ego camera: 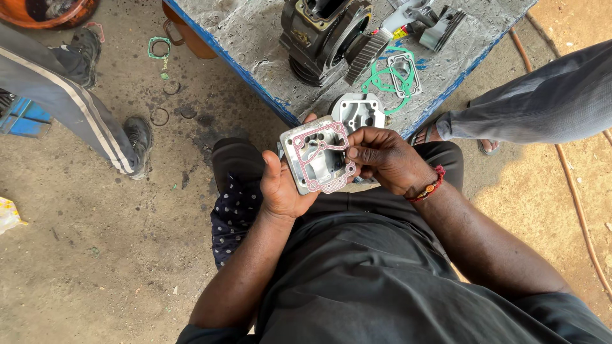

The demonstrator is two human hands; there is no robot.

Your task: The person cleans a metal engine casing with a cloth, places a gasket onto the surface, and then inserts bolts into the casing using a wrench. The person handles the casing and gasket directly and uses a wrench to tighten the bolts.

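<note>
Silver plate (310,156) bore pink dotted gasket (326,160); green gaskets (390,79) lay on grey, blue-edged bench (255,38); wristband (431,186) possibly red.

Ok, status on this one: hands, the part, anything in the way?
Left hand cradles square metal plate. Right hand pinches pink gasket lying on it. Nothing blocking; workbench ahead holds green gasket.
</note>
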